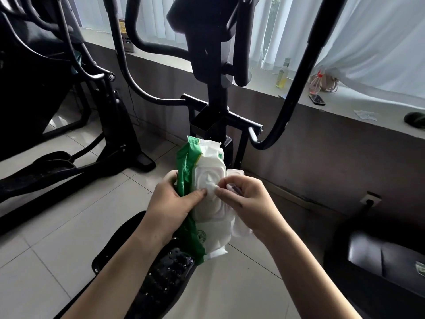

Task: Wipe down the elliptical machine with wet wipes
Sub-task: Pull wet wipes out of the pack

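Head cam view from my end: both hands are up in the middle of the shot, working on the pack of wet wipes (202, 162), green down one side and white on the front. The left hand (170, 201) grips the pack around its green edge, fingers wrapped behind and the thumb pressed flat on the white front next to the dispenser opening. The right hand (248, 199) is curled in tight, thumb and forefinger pinching the bit of wipe (210, 187) that pokes out of that opening. The flip lid (235, 173) is swung open to the right, just above the right hand's knuckles. There's something small and dark tucked by the right fingers too, can't tell what it is.

The elliptical machine (213, 72) is straight ahead, all black, center column rising behind the pack and the curved handle arms going up on either side. One studded pedal (165, 279) sits right below the pack and the left forearm, on the pale tiled floor (57, 238). Another black footplate (53, 162) lies off to the left.

Behind the machine runs a window ledge (264, 88) with a small yellow bottle (282, 75) and a phone (317, 99) lying flat, white curtains (368, 42) hanging above.
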